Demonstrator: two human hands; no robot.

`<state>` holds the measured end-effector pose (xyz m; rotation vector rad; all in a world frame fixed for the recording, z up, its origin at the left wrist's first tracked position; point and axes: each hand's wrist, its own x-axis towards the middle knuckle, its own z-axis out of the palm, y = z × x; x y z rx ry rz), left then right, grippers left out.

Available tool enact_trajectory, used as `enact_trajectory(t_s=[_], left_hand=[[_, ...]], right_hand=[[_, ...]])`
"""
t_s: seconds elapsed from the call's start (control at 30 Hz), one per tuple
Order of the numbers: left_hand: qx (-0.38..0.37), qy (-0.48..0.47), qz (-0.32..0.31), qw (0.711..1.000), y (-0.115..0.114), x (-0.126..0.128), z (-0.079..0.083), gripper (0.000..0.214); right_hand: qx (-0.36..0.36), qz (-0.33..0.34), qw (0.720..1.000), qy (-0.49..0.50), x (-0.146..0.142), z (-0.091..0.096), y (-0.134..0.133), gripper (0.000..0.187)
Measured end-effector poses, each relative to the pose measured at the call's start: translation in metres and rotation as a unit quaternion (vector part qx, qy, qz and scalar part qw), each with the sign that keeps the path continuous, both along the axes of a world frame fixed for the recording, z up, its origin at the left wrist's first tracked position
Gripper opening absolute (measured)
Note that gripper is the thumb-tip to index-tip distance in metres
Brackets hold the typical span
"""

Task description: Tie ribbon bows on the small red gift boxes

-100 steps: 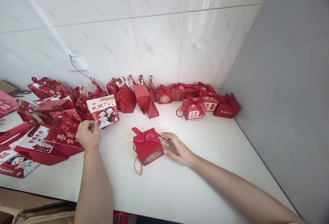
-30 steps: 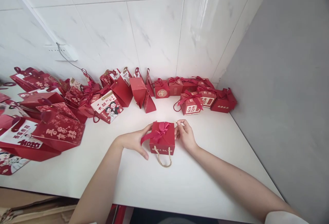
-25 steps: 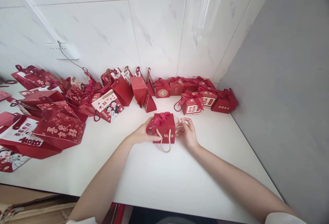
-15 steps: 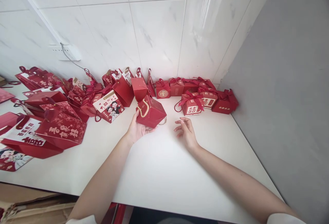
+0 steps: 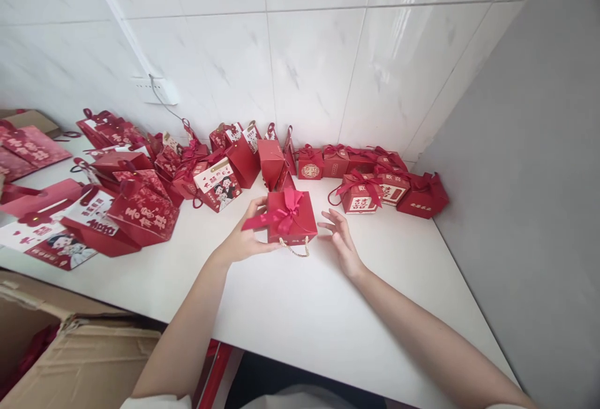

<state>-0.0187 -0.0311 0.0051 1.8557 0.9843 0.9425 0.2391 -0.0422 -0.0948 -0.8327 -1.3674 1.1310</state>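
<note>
My left hand (image 5: pixel 242 241) grips a small red gift box (image 5: pixel 293 218) from its left side and holds it upright just above the white table (image 5: pixel 300 321). The box has a red ribbon bow on top and a tan rope handle hanging at its front. My right hand (image 5: pixel 341 243) hovers a little to the right of the box with its fingers spread apart, not touching it.
A row of small red boxes with bows (image 5: pixel 375 181) lines the tiled wall at the back right. Red paper gift bags (image 5: pixel 140 209) lie piled at the left, one printed with a cartoon couple (image 5: pixel 219 185). An open cardboard carton (image 5: pixel 79 359) sits below the table's front edge. A grey panel (image 5: pixel 525 209) closes the right side.
My left hand has turned the box from tipped on its side back to upright, bow on top. My right hand let go of it earlier and stays open beside it.
</note>
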Motion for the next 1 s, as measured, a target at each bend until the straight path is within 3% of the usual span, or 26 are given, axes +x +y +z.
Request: enact_trajectory(t_s=[0.07,0.13,0.2,0.27,0.3,0.4,0.47,0.57,0.67,0.73,0.8,0.87,0.9,0.93,1.0], left_hand=[[-0.008,0.006,-0.021,1.000,-0.012,0.003,-0.009,0.091],[-0.036,0.010,-0.060,0.997,-0.021,0.002,-0.019,0.095],[-0.079,0.046,-0.111,0.990,-0.026,-0.006,-0.025,0.100],[-0.115,0.110,-0.114,0.981,-0.031,-0.019,-0.023,0.091],[-0.124,0.138,-0.081,0.979,-0.033,-0.025,-0.018,0.081],[-0.092,0.166,0.096,0.977,-0.044,-0.035,0.009,0.052],[-0.033,0.173,0.137,0.975,-0.054,-0.029,0.030,0.052],[0.015,0.226,0.028,0.974,-0.070,-0.006,0.049,0.075],[0.040,0.289,-0.069,0.954,-0.083,0.018,0.053,0.100],[0.061,0.311,-0.081,0.945,-0.091,0.026,0.054,0.093],[0.091,0.307,-0.073,0.945,-0.098,0.024,0.059,0.070],[0.142,0.272,-0.010,0.952,-0.104,0.010,0.067,0.048],[0.180,0.242,0.068,0.951,-0.106,0.000,0.071,0.041],[0.235,0.197,0.183,0.934,-0.106,-0.014,0.074,0.036],[0.314,0.144,0.386,0.855,-0.104,-0.045,0.077,0.042]], right_hand=[[0.063,0.060,0.995,-0.057,-0.004,0.004,-0.006,0.097],[0.077,0.106,0.987,-0.095,-0.008,0.006,-0.013,0.116],[0.067,0.141,0.982,-0.107,-0.011,0.007,-0.018,0.121],[0.059,0.157,0.979,-0.112,-0.012,0.005,-0.020,0.119],[0.058,0.157,0.979,-0.114,-0.012,0.004,-0.021,0.118],[0.069,0.153,0.978,-0.126,-0.012,0.001,-0.023,0.115],[0.090,0.159,0.974,-0.137,-0.012,0.000,-0.025,0.115],[0.124,0.167,0.964,-0.167,-0.013,-0.001,-0.030,0.117],[0.145,0.173,0.953,-0.203,-0.014,-0.001,-0.034,0.121],[0.156,0.178,0.947,-0.219,-0.014,-0.001,-0.035,0.121],[0.165,0.180,0.942,-0.229,-0.013,-0.001,-0.034,0.120],[0.168,0.177,0.941,-0.235,-0.012,-0.002,-0.032,0.120],[0.166,0.175,0.941,-0.237,-0.011,-0.003,-0.032,0.119],[0.163,0.173,0.942,-0.238,-0.011,-0.003,-0.031,0.119],[0.157,0.173,0.943,-0.237,-0.010,-0.003,-0.029,0.118]])
